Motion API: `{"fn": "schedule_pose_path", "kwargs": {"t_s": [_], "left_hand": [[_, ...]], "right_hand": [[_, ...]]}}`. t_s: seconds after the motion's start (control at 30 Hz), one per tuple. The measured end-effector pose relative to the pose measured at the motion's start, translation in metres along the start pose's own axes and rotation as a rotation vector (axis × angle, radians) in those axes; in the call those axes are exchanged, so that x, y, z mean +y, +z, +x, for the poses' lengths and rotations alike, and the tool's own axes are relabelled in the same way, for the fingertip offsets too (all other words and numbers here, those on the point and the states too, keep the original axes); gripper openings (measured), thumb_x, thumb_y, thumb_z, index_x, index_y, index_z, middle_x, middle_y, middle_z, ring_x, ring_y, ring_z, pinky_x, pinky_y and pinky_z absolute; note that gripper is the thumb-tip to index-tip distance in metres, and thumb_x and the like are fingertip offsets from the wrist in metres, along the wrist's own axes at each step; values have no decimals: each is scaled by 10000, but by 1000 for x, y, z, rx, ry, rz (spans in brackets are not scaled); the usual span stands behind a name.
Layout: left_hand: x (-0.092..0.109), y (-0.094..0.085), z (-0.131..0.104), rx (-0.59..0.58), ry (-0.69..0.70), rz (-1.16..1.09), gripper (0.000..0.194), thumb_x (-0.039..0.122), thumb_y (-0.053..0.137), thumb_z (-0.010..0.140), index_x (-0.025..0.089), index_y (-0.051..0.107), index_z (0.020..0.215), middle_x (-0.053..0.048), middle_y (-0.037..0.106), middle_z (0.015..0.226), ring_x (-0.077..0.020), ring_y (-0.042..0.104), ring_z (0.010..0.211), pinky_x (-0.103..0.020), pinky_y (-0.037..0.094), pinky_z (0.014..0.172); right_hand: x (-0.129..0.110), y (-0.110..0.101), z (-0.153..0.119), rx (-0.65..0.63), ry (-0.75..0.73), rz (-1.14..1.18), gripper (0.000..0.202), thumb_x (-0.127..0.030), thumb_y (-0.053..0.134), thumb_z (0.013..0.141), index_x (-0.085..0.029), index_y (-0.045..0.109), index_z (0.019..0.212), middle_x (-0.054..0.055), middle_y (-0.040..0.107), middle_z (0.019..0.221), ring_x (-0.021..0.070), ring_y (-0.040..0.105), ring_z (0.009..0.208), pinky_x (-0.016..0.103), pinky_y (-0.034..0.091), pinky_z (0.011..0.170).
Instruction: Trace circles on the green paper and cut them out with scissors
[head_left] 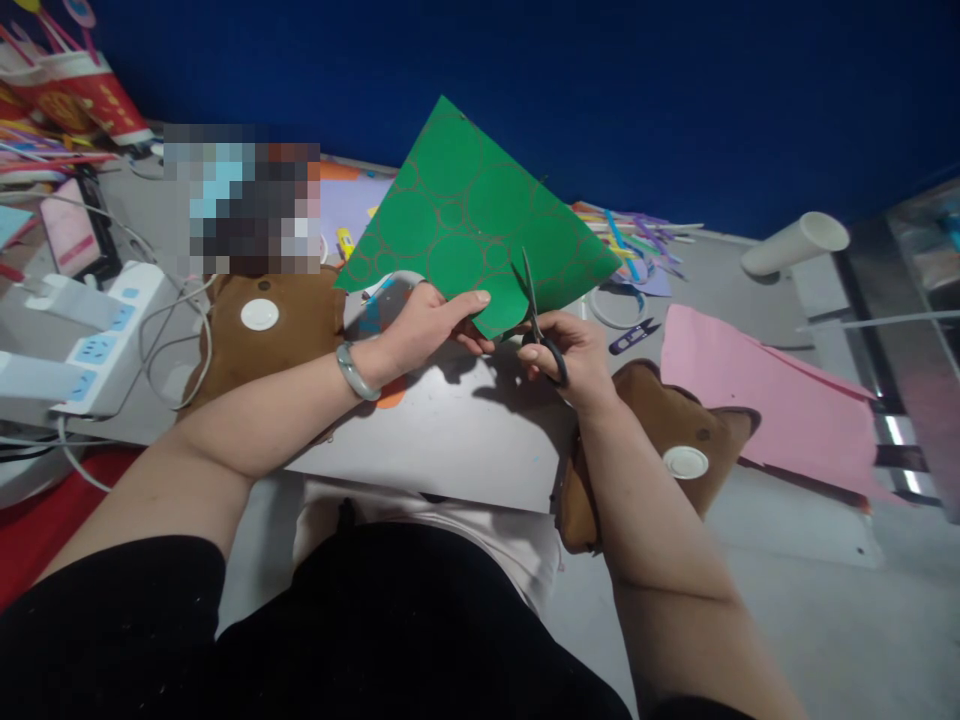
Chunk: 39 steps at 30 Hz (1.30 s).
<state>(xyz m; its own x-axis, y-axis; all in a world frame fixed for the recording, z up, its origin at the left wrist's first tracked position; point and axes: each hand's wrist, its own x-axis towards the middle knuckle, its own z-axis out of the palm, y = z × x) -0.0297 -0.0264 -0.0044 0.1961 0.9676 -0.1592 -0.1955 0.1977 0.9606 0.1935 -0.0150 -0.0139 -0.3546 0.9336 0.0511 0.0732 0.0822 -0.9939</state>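
Note:
A green sheet with several circles drawn on it is raised over the table, one corner pointing up. My left hand pinches its lower edge, thumb on top of a circle and fingers underneath. Black-handled scissors are in my right hand, fingers wrapped round the handles. The scissor blades are parted and point upward at the sheet's lower edge, just right of the circle under my left thumb. Part of the lower blade area is hard to make out.
Brown cushions lie left and right on the table. Pink sheets, purple snips and a white tube are at the right. At the left are a power strip with cables and a phone.

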Motion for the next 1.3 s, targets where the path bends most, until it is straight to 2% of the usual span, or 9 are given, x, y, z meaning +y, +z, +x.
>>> {"fn": "schedule_pose_path", "kwargs": {"t_s": [0.13, 0.47, 0.6, 0.8, 0.97, 1.3], "left_hand": [[3, 1, 0, 28, -29, 22, 520, 622, 838, 874, 189, 630, 675, -63, 735, 615, -169, 756, 602, -234, 612, 590], [-1, -3, 1, 27, -6, 59, 536, 634, 840, 875, 190, 645, 646, -78, 740, 614, -171, 739, 600, -248, 612, 599], [-1, -4, 2, 28, 14, 75, 549, 637, 840, 882, 188, 660, 622, -71, 742, 601, -161, 734, 568, -234, 596, 579], [3, -3, 1, 40, 16, 121, 496, 547, 800, 952, 170, 724, 639, -54, 739, 582, -139, 714, 531, -218, 574, 565], [5, -4, 1, 22, 25, 149, 499, 522, 774, 977, 162, 727, 635, -56, 719, 563, -144, 700, 525, -232, 568, 568], [11, -2, 0, 6, 15, 186, 468, 352, 684, 1050, 158, 714, 625, -41, 696, 545, -140, 685, 511, -237, 565, 570]], "right_hand": [[1, -1, 0, 3, 17, -15, 598, -679, 1047, 553, -226, 746, 803, -34, 627, 586, 115, 521, 413, 263, 416, 376], [2, -4, 1, -11, -3, -31, 558, -678, 1022, 618, -227, 757, 812, -33, 624, 566, 113, 520, 400, 261, 389, 382], [3, -6, 0, -10, -9, -36, 565, -663, 1041, 589, -222, 767, 810, -34, 631, 563, 110, 517, 389, 255, 368, 374], [5, -9, 1, -22, 0, -27, 580, -659, 1054, 568, -217, 780, 825, -31, 615, 545, 115, 507, 384, 258, 359, 368], [1, -8, 1, -25, 9, -16, 580, -646, 1064, 547, -215, 773, 804, -38, 613, 538, 109, 503, 368, 248, 350, 354], [-9, -8, 0, -29, 48, -44, 623, -672, 1068, 499, -209, 754, 774, -41, 596, 515, 103, 501, 363, 237, 337, 356]]}}
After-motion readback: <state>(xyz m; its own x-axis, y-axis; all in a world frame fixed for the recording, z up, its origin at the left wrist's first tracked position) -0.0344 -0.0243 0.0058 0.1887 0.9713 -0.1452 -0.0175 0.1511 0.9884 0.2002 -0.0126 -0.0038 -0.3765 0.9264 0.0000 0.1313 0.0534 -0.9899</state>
